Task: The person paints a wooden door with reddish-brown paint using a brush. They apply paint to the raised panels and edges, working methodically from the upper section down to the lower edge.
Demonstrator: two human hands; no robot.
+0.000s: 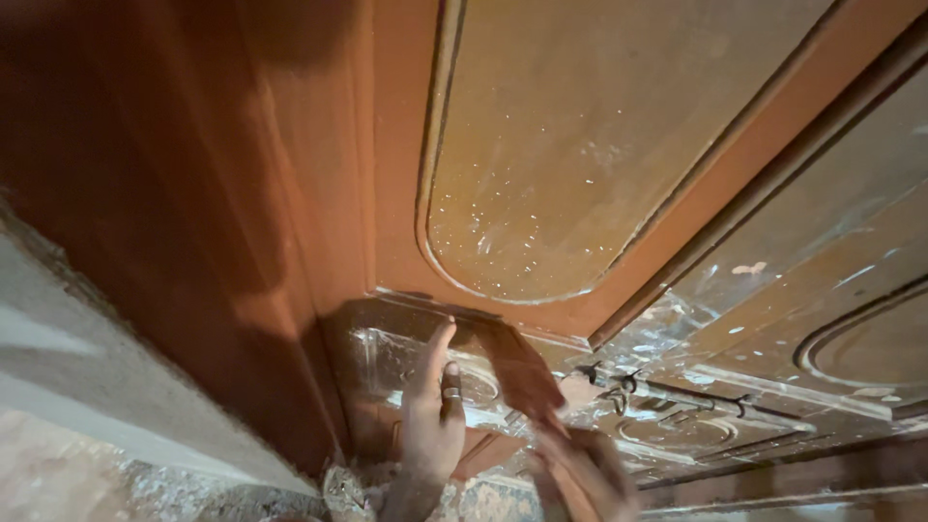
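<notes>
A brown wooden door (387,193) with raised panels fills the view. My left hand (431,418), a ring on one finger, lies flat with fingers spread against the door's lower panel (377,353), which is streaked with white dust or film. Just to its right, my blurred right hand (585,469) grips a dark reddish-brown sheet (517,372), perhaps sandpaper or cloth, and holds it against the same panel.
A second door leaf (831,290) on the right carries a metal slide bolt (677,396). A large speckled arched panel (580,145) sits above the hands. A pale rough wall (87,377) runs on the left, with a debris-strewn floor (145,488) below.
</notes>
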